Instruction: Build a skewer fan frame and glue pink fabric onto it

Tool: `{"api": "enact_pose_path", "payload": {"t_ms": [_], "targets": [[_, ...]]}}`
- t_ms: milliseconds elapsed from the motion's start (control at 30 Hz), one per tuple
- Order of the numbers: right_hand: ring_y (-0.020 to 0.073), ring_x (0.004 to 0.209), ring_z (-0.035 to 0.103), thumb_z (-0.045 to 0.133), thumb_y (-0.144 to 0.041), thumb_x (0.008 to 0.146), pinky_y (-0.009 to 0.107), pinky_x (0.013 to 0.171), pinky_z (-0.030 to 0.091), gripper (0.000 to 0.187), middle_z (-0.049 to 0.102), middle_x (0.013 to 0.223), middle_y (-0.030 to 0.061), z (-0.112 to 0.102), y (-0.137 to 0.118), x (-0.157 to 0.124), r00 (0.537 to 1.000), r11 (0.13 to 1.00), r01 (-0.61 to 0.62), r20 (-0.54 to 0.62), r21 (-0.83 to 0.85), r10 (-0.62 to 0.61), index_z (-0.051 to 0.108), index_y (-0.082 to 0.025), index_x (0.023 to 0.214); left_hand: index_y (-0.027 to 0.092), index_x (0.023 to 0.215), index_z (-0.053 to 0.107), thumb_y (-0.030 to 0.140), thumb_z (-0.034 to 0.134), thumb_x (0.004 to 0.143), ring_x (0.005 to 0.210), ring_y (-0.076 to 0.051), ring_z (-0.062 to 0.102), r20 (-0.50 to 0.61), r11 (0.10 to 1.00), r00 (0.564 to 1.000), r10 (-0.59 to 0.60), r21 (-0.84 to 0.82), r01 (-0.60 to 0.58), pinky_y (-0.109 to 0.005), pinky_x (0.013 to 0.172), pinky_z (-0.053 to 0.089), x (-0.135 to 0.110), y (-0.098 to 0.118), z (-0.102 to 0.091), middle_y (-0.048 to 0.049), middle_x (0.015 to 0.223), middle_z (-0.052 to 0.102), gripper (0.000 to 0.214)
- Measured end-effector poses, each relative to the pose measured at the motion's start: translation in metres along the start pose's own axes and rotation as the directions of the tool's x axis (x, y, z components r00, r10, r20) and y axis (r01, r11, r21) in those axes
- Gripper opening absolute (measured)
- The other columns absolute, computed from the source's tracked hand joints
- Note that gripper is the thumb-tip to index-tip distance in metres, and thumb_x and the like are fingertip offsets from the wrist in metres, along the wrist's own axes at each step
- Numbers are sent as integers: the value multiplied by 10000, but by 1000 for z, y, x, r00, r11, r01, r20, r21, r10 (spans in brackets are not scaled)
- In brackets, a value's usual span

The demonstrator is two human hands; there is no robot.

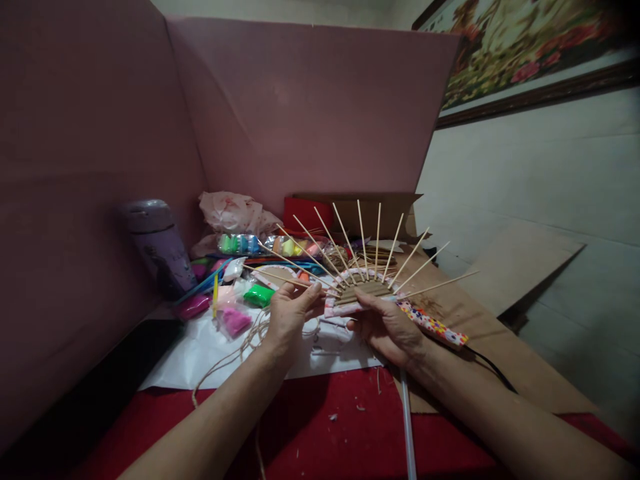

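A half-round piece of corrugated cardboard (pixel 367 288) with a patterned rim is held up in front of me. Several thin wooden sticks (pixel 379 233) fan out from its curved edge. My right hand (pixel 393 327) grips the flat lower side, thumb on the front face. At the left end, my left hand (pixel 290 317) is closed in a pinch around the lowest stick. Beige twine (pixel 245 343) trails beneath the left hand and down over the table edge; whether the fingers also pinch its end is hidden. Another half-round cardboard piece (pixel 276 275) lies behind my left hand.
Bags of coloured clay (pixel 260 295) and a purple bottle (pixel 163 250) are at the left. White paper (pixel 185 360) covers part of the red tablecloth (pixel 320 427). A glue gun with flowered wrapping (pixel 435 327) and a cord lies on the cardboard sheet (pixel 520 373) at right.
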State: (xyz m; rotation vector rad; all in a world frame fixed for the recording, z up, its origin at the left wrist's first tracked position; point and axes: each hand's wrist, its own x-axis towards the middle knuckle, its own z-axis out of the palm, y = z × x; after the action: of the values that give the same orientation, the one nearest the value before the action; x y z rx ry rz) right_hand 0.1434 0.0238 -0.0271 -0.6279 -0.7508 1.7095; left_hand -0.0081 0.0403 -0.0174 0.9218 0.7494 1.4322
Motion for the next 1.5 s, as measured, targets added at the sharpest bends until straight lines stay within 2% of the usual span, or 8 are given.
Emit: {"api": "enact_pose_path", "payload": {"t_ms": [867,1500], "targets": [[131,595,617,582,-196,743,208,496,499,90,668,651,43,-1,0,0,1000,1000,-2,6,-7,2,614,-129,692,139,664,536,276,705,583,544,-123,612,-12,1000,1000,2,-3,-2,-258,565,487,0,0,0,-12,612,649,232],[122,575,607,600,-171,722,212,485,502,52,656,635,23,-1,0,0,1000,1000,-7,-10,22,7,609,-133,686,141,663,535,272,705,585,543,-121,613,-15,1000,1000,-7,9,7,-250,557,484,0,-1,0,-11,614,653,228]]}}
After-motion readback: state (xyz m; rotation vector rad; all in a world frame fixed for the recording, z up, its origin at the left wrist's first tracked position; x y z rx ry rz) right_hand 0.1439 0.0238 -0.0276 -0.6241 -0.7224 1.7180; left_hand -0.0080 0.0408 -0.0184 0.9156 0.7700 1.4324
